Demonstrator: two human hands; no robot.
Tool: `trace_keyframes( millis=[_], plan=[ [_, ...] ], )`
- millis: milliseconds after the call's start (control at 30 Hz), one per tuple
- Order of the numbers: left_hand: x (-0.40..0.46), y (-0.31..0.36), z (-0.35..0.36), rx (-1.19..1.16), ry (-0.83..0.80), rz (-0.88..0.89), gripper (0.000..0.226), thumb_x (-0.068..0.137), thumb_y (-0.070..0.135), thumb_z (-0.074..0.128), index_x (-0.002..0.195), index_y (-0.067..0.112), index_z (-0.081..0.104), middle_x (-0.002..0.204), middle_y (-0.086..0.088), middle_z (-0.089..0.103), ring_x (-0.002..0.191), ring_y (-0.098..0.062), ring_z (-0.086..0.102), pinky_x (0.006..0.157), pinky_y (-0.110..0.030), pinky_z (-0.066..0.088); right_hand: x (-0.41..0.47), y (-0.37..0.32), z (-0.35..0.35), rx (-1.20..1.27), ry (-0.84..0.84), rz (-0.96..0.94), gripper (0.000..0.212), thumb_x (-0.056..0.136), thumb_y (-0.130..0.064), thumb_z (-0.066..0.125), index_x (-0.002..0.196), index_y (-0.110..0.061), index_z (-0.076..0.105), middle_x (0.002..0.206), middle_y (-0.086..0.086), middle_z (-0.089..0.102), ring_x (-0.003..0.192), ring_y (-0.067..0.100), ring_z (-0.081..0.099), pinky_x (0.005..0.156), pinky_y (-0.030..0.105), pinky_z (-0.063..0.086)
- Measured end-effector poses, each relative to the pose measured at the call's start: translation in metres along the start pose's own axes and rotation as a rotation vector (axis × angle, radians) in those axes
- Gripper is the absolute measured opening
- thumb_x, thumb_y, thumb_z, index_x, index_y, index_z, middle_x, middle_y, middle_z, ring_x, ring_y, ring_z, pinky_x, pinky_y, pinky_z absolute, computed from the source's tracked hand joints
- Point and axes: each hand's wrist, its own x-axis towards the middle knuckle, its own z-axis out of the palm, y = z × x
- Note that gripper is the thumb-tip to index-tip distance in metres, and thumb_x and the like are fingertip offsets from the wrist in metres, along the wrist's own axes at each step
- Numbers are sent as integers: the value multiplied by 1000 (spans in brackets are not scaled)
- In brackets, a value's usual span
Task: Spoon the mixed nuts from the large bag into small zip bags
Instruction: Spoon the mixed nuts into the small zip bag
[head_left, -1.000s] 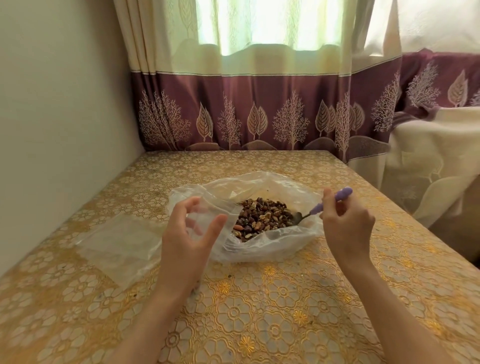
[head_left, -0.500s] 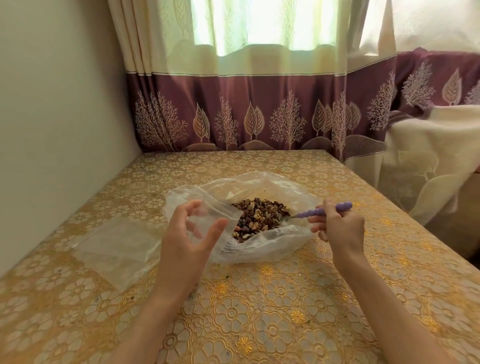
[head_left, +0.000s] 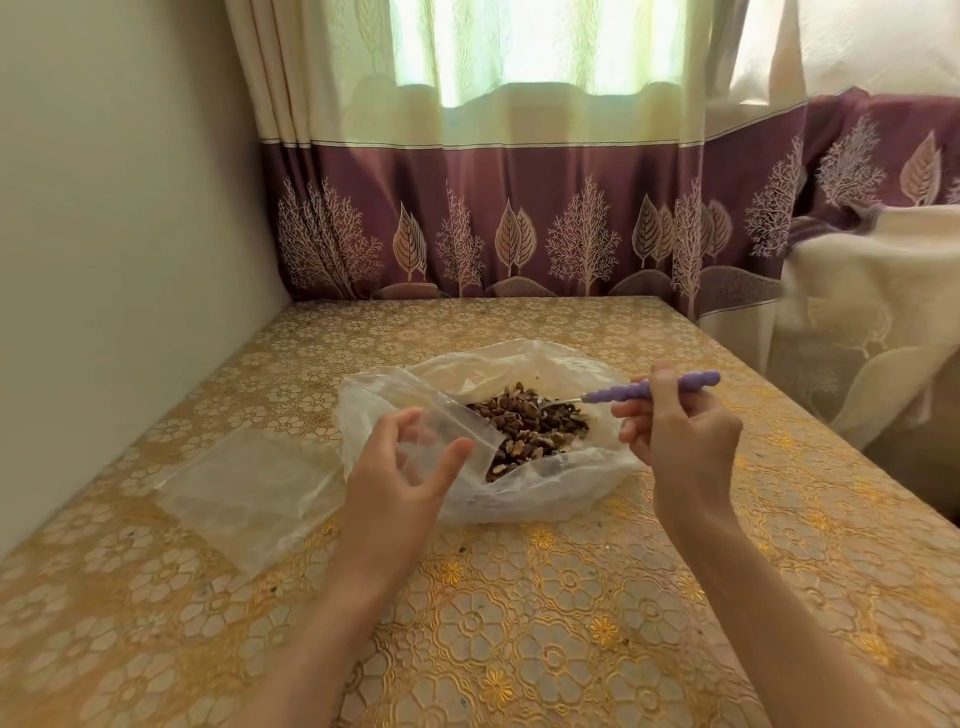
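Observation:
A large clear plastic bag (head_left: 545, 483) lies open in the middle of the table, with a heap of brown mixed nuts (head_left: 524, 426) inside. My left hand (head_left: 400, 467) holds a small clear zip bag (head_left: 447, 421) upright at the large bag's left rim, thumb and fingers curled around its mouth. My right hand (head_left: 680, 441) grips a spoon with a purple handle (head_left: 654, 389). The handle lies almost level, and the metal bowl rests on the nuts at the heap's right side.
More small clear bags (head_left: 249, 488) lie flat on the gold floral tablecloth (head_left: 519, 623), left of the large bag. A cream wall stands along the left, a maroon curtain behind. The table's right edge drops off near draped cream cloth (head_left: 857, 322).
My right hand has turned, bringing the spoon handle from a steep slant to nearly level, with the bowl still in the nuts. My left hand keeps the small bag in place.

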Motion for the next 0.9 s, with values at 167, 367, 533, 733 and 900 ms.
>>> trace_keyframes(
  millis=[167, 367, 533, 733, 900],
  plan=[
    [-2, -1, 4, -9, 7, -48, 63, 65, 73, 51, 116, 38, 41, 104, 29, 47, 89, 22, 46, 63, -2, 37, -16, -12, 11, 128, -95, -24, 38, 97, -26, 51, 65, -8, 63, 64, 6, 71, 40, 8, 51, 37, 13, 37],
    [-1, 0, 6, -131, 32, -126, 49, 66, 68, 57, 107, 48, 39, 104, 30, 46, 88, 30, 41, 62, 1, 36, -30, -14, 19, 109, -277, -129, 37, 94, -29, 50, 65, -13, 68, 71, 9, 73, 42, 14, 54, 34, 20, 37],
    [-3, 4, 6, -248, 24, -97, 38, 70, 56, 64, 101, 47, 44, 105, 22, 53, 88, 23, 52, 66, 1, 42, -33, -15, 20, 92, -392, -224, 28, 96, -16, 48, 76, -4, 64, 74, 9, 74, 44, 26, 56, 38, 23, 42],
    [-2, 1, 4, -165, 77, -64, 37, 72, 60, 61, 102, 50, 42, 106, 26, 49, 91, 20, 48, 66, 0, 39, -26, -12, 14, 149, -315, -158, 26, 97, -12, 46, 80, 0, 62, 71, 8, 73, 45, 18, 56, 38, 21, 41],
    [-2, -2, 3, -154, 88, -65, 46, 73, 61, 58, 112, 44, 40, 108, 29, 47, 98, 16, 46, 74, -9, 35, -9, -9, 2, 163, -81, -148, 40, 99, -23, 46, 68, -10, 68, 74, 12, 73, 43, 16, 55, 37, 20, 39]
  ],
)
